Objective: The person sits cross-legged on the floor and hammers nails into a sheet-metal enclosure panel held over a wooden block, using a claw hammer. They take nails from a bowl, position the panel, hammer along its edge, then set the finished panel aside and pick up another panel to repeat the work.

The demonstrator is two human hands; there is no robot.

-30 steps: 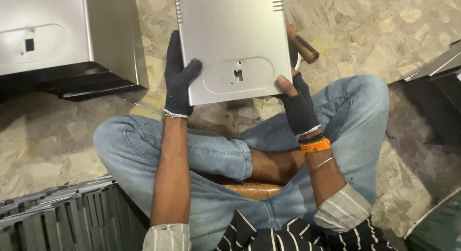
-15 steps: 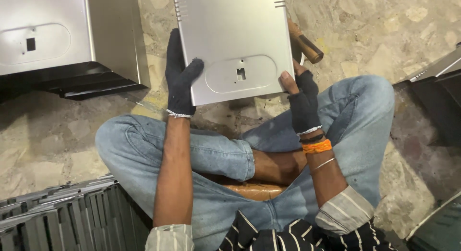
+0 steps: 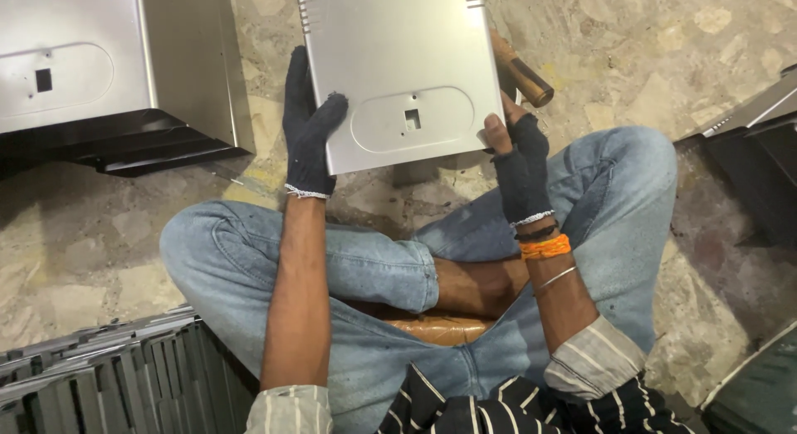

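Observation:
I sit cross-legged on a stone floor in blue jeans. A grey sheet-metal cover panel (image 3: 403, 65) with an oval embossed patch, a small square hole and vent slots at its far corners is held up in front of my knees. My left hand (image 3: 309, 127), in a dark glove, grips its left edge with the thumb on the face. My right hand (image 3: 516, 156), in a dark fingerless glove, grips the panel's lower right corner. A wooden tool handle (image 3: 521, 70) lies on the floor just behind the right edge, partly hidden.
A stack of similar metal covers (image 3: 108, 73) stands at the far left. Several flat grey metal sheets (image 3: 100, 376) are racked on edge at the near left. More dark metal parts (image 3: 747, 143) lie at the right edge, and a dark panel (image 3: 760, 392) at the near right.
The panel and both hands have shifted slightly right and away from me; both grips stay the same.

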